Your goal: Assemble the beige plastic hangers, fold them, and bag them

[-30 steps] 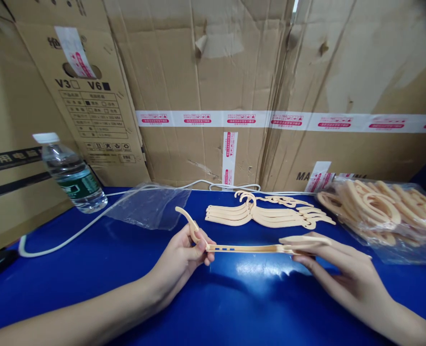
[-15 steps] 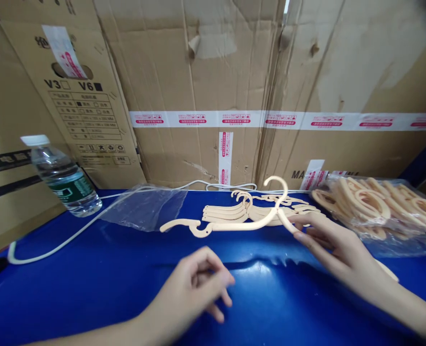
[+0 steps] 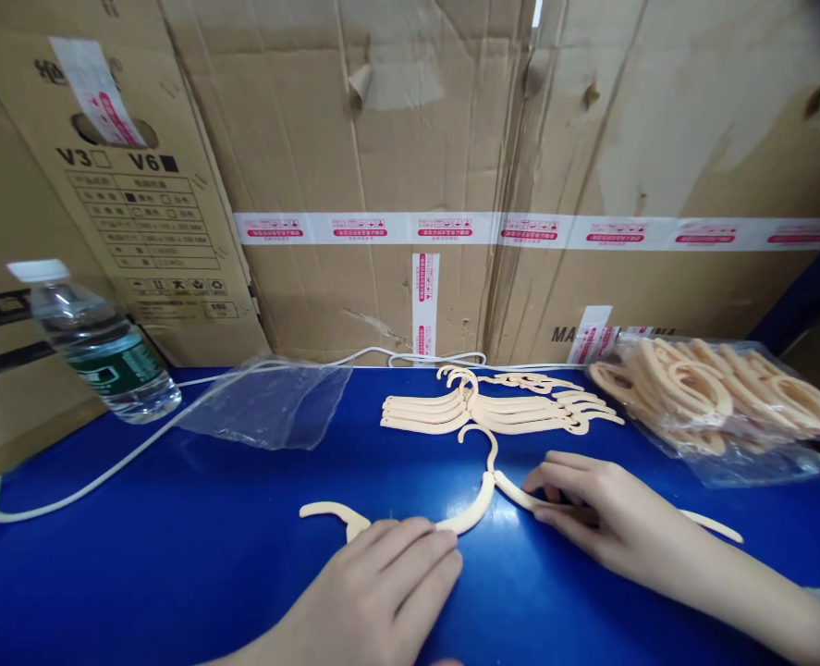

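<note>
A cream plastic clothes hanger (image 3: 477, 511) lies on the blue table, its hook pointing away from me and its two arms spread. My left hand (image 3: 388, 587) is closed over the hanger's left arm, fingers side by side, and covers part of that arm. With thumb and fingers, my right hand (image 3: 600, 504) pinches the right arm near the centre joint. That arm's far end shows beyond the hand. Just behind the hook, several matching hangers (image 3: 427, 414) lie in an overlapping row.
On the right lies a clear bag of cream hangers (image 3: 715, 393). A flat plastic bag (image 3: 271, 407) and a white cable (image 3: 97, 476) are at the left, near a water bottle (image 3: 108, 356). Cardboard (image 3: 382, 157) walls the back.
The hanger has come down from above the table and nearer to me. My left hand has moved onto its left arm; my right hand has lowered with the right arm still held.
</note>
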`<state>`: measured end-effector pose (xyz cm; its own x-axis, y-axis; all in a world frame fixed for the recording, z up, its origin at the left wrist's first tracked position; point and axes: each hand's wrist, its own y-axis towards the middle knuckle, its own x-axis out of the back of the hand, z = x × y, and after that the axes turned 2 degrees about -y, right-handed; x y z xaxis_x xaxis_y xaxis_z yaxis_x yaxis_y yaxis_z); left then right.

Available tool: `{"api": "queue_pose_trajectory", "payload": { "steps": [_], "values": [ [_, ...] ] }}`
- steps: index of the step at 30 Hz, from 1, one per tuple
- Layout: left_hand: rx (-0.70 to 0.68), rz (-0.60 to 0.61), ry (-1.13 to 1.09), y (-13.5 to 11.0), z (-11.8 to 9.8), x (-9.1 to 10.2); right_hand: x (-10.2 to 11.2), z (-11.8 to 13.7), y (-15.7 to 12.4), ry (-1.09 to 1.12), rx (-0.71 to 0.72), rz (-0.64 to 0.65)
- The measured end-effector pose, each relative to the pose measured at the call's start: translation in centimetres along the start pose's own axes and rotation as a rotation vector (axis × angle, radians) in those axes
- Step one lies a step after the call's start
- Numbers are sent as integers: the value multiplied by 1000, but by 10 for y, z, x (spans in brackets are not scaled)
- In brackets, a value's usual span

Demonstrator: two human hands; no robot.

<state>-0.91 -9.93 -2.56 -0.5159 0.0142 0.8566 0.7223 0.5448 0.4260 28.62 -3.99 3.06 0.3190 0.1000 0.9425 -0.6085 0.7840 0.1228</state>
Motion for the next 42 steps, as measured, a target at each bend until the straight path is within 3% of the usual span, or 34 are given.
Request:
{"api": "queue_pose_trajectory", "payload": {
  "steps": [6,10,16,20,27,30,36,42],
  "values": [
    [200,54,-99,16,-1,21,-12,-18,13,-34,32,-196],
    [211,56,-100,18,0,25,-14,-26,20,-68,67,-276],
    [302,-81,-101,19,-10,21,-12,-30,19,-50,77,-320],
    [308,-46,-31,20,-14,21,9,-36,11,-84,66,-271],
    [293,-81,43,20,-14,22,52,-70,-1,-169,-76,-54],
    [315,-89,44,21,-14,22,51,-77,-2,-145,-75,28],
    [327,-2,74,22,-11,28,39,-80,2,-134,-80,22],
    [349,146,69,26,-10,38,38,-82,3,-108,-78,51]
  ]
}}
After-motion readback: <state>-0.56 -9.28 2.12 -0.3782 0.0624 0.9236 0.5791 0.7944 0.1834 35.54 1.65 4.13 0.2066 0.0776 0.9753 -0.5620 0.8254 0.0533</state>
